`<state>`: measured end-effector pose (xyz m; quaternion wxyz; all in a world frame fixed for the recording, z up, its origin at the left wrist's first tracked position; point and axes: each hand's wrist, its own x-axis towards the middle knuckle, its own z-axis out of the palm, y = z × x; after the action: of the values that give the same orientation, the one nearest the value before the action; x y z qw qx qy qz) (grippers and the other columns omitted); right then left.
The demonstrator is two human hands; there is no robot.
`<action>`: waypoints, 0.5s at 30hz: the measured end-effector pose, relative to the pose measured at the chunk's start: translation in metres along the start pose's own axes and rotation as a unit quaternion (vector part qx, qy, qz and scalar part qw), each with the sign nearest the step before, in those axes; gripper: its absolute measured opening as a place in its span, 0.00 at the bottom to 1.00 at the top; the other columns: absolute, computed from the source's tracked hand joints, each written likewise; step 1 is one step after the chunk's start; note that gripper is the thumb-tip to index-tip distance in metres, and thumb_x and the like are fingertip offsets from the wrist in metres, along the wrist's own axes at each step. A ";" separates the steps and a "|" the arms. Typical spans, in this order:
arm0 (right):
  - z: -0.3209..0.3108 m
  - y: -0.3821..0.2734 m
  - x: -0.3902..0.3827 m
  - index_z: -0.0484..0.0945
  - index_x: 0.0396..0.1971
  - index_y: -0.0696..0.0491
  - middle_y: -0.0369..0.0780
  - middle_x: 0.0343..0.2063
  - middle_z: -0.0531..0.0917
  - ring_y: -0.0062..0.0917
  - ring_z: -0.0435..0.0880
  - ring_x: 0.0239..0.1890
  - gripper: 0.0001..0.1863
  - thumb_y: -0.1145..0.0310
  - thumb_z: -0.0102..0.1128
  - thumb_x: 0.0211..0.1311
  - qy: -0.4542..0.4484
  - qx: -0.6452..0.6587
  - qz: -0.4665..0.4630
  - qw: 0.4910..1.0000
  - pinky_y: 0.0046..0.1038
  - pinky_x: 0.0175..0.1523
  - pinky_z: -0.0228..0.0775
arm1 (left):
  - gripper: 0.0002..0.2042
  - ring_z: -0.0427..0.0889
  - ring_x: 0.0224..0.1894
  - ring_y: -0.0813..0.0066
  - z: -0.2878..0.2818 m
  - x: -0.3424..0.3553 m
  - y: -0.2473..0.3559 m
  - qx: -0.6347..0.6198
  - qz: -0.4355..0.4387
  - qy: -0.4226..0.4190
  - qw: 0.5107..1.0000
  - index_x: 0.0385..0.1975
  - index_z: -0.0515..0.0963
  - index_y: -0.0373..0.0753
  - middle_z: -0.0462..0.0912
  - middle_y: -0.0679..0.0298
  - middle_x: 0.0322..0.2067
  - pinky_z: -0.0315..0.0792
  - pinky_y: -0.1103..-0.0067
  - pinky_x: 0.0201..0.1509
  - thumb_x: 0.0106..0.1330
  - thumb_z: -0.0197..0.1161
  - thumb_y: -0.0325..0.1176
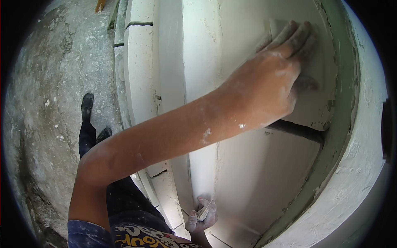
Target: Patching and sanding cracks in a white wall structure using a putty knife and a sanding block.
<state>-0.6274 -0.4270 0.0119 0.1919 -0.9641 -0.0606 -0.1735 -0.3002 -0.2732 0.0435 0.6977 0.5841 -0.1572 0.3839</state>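
Note:
Reaching across from the lower left, my left hand presses against a white panel at the upper right. Its dusty fingers are stretched out, partly blurred. A pale, straight-edged patch shows beside the fingertips, but whether it is a separate sheet under the hand I cannot tell. At the bottom centre, my right hand is closed around a small whitish piece with a thin, layered-looking edge. White dust coats both hands.
A dark gap separates the white panel from another one nearer to me. A green-painted border and a rough white wall curve along the right. Pale blocks line the left side, beside a stained concrete floor.

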 end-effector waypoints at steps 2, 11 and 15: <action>0.004 -0.006 -0.001 0.79 0.39 0.67 0.47 0.28 0.82 0.28 0.73 0.18 0.23 0.57 0.61 0.64 -0.017 0.015 0.016 1.000 0.28 0.23 0.63 | 0.30 0.57 0.76 0.49 -0.040 0.053 -0.012 -0.076 -0.265 -0.225 0.935 0.66 0.67 0.25 0.58 0.39 0.71 0.62 0.59 0.76 0.63 0.62 0.28; -0.003 -0.007 -0.001 0.80 0.38 0.65 0.45 0.27 0.82 0.25 0.72 0.19 0.23 0.55 0.61 0.64 -0.020 -0.001 0.039 0.999 0.28 0.23 0.61 | 0.30 0.59 0.76 0.55 0.011 -0.022 0.017 0.030 -0.020 0.021 0.999 0.67 0.68 0.30 0.62 0.43 0.71 0.56 0.56 0.79 0.64 0.63 0.31; 0.003 -0.006 0.002 0.80 0.38 0.66 0.46 0.28 0.82 0.26 0.73 0.19 0.24 0.55 0.61 0.64 -0.018 0.010 0.023 1.000 0.27 0.23 0.61 | 0.23 0.69 0.66 0.46 -0.016 0.042 -0.036 -0.014 -0.071 0.015 0.997 0.58 0.73 0.26 0.71 0.38 0.61 0.63 0.58 0.71 0.65 0.59 0.30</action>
<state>-0.6262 -0.4202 0.0123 0.2043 -0.9662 -0.0437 -0.1513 -0.2505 -0.2446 0.0418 0.7338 0.5781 -0.1099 0.3396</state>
